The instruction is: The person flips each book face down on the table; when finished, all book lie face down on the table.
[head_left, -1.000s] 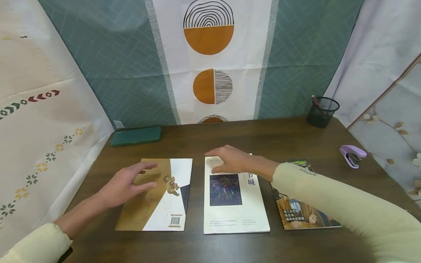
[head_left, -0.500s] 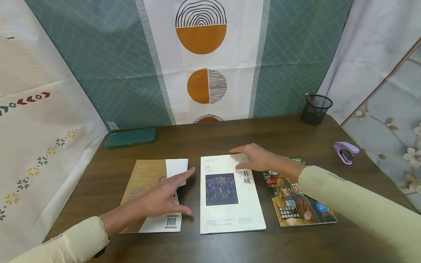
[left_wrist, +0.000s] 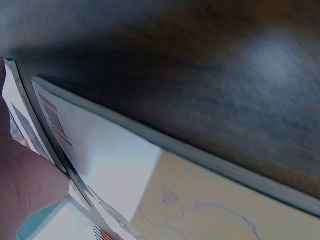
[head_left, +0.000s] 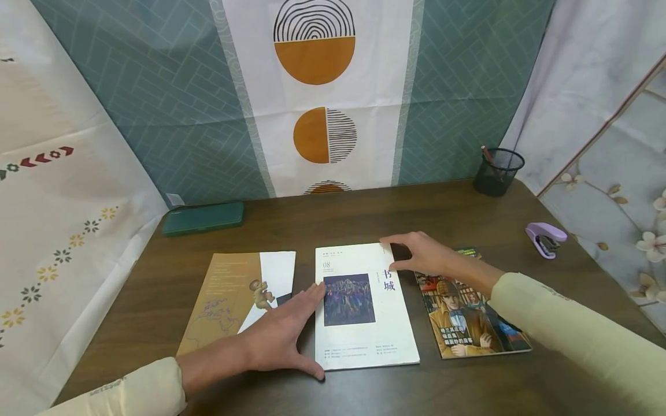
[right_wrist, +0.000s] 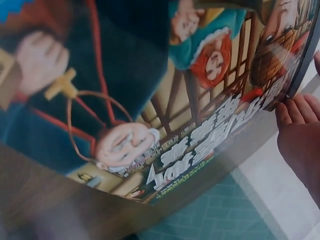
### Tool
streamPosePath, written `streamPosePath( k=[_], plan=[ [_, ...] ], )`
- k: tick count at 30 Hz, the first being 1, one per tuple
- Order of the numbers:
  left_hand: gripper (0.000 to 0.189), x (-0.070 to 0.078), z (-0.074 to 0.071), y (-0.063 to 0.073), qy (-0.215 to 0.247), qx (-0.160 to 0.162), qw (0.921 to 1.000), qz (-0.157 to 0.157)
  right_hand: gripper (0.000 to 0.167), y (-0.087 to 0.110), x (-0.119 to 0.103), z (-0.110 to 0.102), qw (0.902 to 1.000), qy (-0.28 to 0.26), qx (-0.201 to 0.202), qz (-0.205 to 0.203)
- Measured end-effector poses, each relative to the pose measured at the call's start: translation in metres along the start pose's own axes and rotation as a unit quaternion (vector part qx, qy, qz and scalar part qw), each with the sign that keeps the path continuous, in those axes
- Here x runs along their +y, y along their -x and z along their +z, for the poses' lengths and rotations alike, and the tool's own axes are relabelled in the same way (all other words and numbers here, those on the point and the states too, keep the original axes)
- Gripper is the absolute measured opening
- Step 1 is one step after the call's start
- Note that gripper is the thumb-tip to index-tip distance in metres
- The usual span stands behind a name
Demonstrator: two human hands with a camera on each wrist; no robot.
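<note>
A white magazine [head_left: 364,346] with a dark picture lies flat in the middle of the table. My left hand [head_left: 283,335] reaches over the tan-and-white book [head_left: 224,289], thumb and fingers spread along the magazine's left edge. At the upper right edge of the same magazine is my right hand [head_left: 429,254], thumb and forefinger apart. Under the right forearm lies a colourful illustrated magazine [head_left: 458,323], partly covered. It fills much of the right wrist view, with the right hand [right_wrist: 300,130] at the side. The left wrist view shows the tan-and-white book [left_wrist: 115,145] beside the left hand [left_wrist: 30,185].
A green case [head_left: 203,218] sits at the back left of the wooden table [head_left: 322,222]. At the back right stands a black mesh pen cup [head_left: 494,173] with a pencil-like stick. A purple stapler [head_left: 545,240] lies near the right edge. Patterned cloths surround the table.
My left hand has moved right across the tan-and-white book to the white magazine's left edge. My right hand has shifted from the magazine's top to its upper right edge. The view turned slightly.
</note>
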State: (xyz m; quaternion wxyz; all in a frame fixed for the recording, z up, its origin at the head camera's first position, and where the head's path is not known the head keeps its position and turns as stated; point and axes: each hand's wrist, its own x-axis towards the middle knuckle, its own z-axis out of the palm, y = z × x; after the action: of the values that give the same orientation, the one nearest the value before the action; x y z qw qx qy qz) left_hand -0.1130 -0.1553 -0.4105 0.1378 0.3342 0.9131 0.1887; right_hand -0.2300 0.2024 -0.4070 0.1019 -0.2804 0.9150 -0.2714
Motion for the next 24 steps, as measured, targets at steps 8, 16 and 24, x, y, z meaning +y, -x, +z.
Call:
streamPosePath(
  k=[8,16,24],
  plan=[
    [0.147,0.0052,0.0065,-0.0017,-0.025,-0.024,0.9994,-0.001,0.067,0.0041,0.0045,0.0011,0.9994,-0.034,-0.007,0.009],
    [0.143,0.0066,0.0055,-0.0011,-0.029,-0.034,0.9990,-0.007,0.067,0.0033,0.0051,0.0042,0.9981,-0.062,-0.004,0.009],
    [0.127,0.0067,0.0049,0.0001,-0.135,-0.028,0.9899,0.033,0.066,0.0054,0.0039,0.0058,0.9984,-0.057,-0.004,0.001]
  ],
)
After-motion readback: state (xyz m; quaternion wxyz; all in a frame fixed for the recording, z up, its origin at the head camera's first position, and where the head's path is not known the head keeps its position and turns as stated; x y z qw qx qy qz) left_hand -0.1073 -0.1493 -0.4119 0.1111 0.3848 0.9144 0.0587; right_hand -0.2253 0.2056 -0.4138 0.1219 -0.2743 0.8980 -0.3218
